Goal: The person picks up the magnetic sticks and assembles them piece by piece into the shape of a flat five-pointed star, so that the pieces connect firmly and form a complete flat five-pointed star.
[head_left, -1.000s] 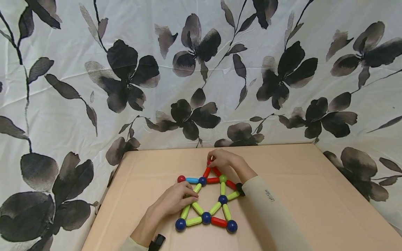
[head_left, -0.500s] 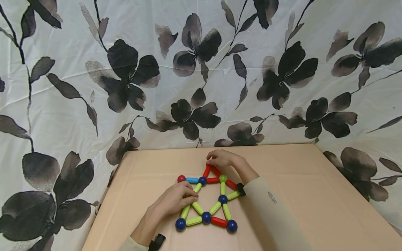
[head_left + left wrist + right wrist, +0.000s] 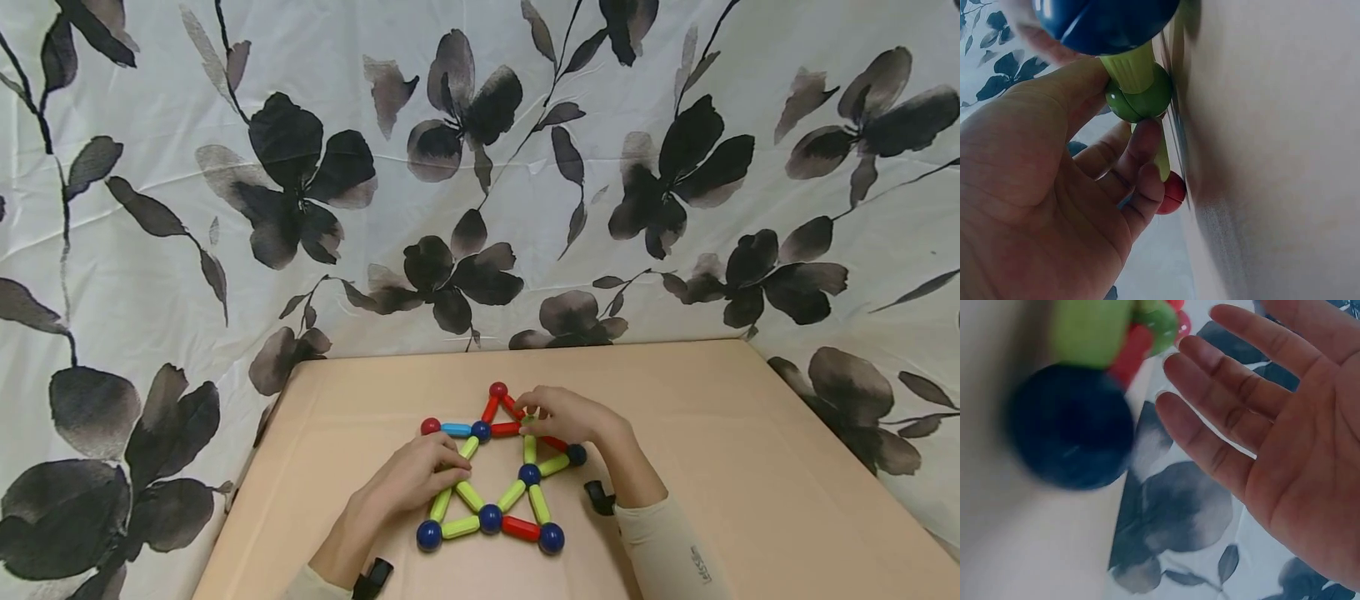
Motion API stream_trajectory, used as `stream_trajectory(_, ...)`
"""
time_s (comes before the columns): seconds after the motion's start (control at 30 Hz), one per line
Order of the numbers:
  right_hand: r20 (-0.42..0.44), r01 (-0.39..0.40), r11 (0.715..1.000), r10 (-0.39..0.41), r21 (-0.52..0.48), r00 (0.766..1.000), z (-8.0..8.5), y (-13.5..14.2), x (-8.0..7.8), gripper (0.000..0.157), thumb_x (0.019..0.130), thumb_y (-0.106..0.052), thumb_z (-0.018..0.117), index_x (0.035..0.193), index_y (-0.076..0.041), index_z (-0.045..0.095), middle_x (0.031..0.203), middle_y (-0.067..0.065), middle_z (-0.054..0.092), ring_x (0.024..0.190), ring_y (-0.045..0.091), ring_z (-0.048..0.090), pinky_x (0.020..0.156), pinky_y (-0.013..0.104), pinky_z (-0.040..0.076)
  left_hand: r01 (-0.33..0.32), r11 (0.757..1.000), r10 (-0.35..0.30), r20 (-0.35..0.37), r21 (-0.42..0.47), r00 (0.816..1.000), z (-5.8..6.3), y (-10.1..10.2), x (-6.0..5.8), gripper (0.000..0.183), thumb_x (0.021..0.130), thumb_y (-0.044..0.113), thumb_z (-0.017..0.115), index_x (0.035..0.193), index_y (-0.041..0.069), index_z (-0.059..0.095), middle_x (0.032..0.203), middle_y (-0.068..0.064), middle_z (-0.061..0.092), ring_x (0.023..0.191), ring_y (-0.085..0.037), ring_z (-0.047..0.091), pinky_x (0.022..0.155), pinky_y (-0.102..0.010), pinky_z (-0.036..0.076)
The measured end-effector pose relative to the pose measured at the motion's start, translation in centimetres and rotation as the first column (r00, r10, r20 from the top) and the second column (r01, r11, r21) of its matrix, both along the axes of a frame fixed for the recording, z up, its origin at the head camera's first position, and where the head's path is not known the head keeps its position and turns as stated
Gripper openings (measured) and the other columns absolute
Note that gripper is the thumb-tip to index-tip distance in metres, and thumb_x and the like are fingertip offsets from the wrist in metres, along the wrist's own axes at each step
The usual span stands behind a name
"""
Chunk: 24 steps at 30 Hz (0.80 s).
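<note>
A flat figure of magnetic sticks and balls lies on the board, with a dark blue ball (image 3: 490, 518) at its front middle and a red ball (image 3: 498, 389) at its far tip. My left hand (image 3: 412, 473) is at the figure's left side; thumb and fingers pinch a green ball (image 3: 1141, 100), which that hand hides in the head view. Over the back right corner, my right hand (image 3: 573, 414) partly covers another green ball (image 3: 528, 423). In the right wrist view its fingers (image 3: 1204, 434) are spread, relaxed and hold nothing, beside a blurred dark blue ball (image 3: 1072, 428).
The figure stands on a tan board (image 3: 675, 467) whose far edge meets a white cloth (image 3: 562, 208) printed with dark flowers. A light blue stick (image 3: 456, 430) with a red ball (image 3: 431, 426) sticks out at the figure's left. Black straps (image 3: 372, 578) circle the wrists.
My right hand has let go of the red ball at the far tip and moved back and to the right, over the green ball. My left hand has stayed in place.
</note>
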State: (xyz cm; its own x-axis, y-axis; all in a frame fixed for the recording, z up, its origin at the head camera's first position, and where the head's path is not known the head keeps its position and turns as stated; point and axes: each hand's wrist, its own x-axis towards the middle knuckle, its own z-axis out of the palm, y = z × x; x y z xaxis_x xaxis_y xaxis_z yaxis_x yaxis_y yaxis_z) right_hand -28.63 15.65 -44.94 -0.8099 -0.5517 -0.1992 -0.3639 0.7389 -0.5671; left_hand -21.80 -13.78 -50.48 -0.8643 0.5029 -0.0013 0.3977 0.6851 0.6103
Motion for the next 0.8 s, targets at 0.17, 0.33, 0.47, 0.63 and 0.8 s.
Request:
stream_trajectory(0.17,0.037,0.021,1.0,-0.02,-0.015,0.999,-1.0,0.9,0.8,0.031,0.096,-0.023,0.077,0.126,-0.019,0.073,0.116,0.008,0.062,0.098,0.022,0.056,0.08,0.037,0.052,-0.004,1.0,0.004,-0.021,-0.013,1.0,0.1,-0.2,0.1,0.022,0.097,0.037,0.074,0.113,0.024,0.082,0.106,0.015,0.066,0.098,-0.006,0.056,0.085,-0.028,0.049)
stream_trajectory(0.33,0.011,0.025,0.999,-0.025,-0.027,1.0,-1.9,0.6,0.7,0.034,0.095,-0.021,0.078,0.128,-0.016,0.072,0.112,0.008,0.06,0.096,0.022,0.055,0.082,0.038,0.052,0.023,0.999,-0.026,-0.095,-0.036,0.995,0.2,0.0,-0.1,0.023,0.097,0.036,0.074,0.115,0.024,0.082,0.103,0.015,0.069,0.097,-0.008,0.056,0.084,-0.031,0.044)
stream_trajectory(0.47,-0.022,0.023,1.0,-0.023,0.004,1.0,-2.5,0.2,0.4,0.031,0.097,-0.018,0.075,0.128,-0.016,0.071,0.107,0.005,0.059,0.092,0.019,0.056,0.082,0.036,0.052,0.024,0.998,-0.034,-0.157,-0.06,0.987,0.2,0.3,-0.1,0.026,0.099,0.035,0.072,0.121,0.023,0.08,0.108,0.012,0.073,0.098,-0.01,0.057,0.083,-0.033,0.037)
stream_trajectory(0.63,-0.101,0.018,1.0,-0.017,0.013,0.995,-2.9,-0.4,0.1,0.022,0.1,-0.011,0.07,0.121,-0.014,0.074,0.098,0.002,0.06,0.085,0.017,0.055,0.079,0.034,0.051,-0.043,0.996,0.024,-0.229,-0.08,0.973,0.2,1.0,-0.1,0.03,0.101,0.034,0.069,0.13,0.026,0.075,0.114,0.007,0.067,0.104,-0.013,0.05,0.086,-0.038,0.03)
stream_trajectory(0.8,-0.184,0.006,1.0,-0.008,-0.011,0.983,-3.4,-1.0,-0.3,0.022,0.1,-0.009,0.068,0.12,-0.013,0.076,0.103,0.002,0.065,0.089,0.016,0.055,0.084,0.036,0.053,-0.11,0.991,0.086,-0.285,-0.071,0.955,0.1,1.9,-0.7,0.035,0.1,0.032,0.07,0.135,0.026,0.072,0.121,0.002,0.06,0.112,-0.019,0.049,0.097,-0.048,0.028)
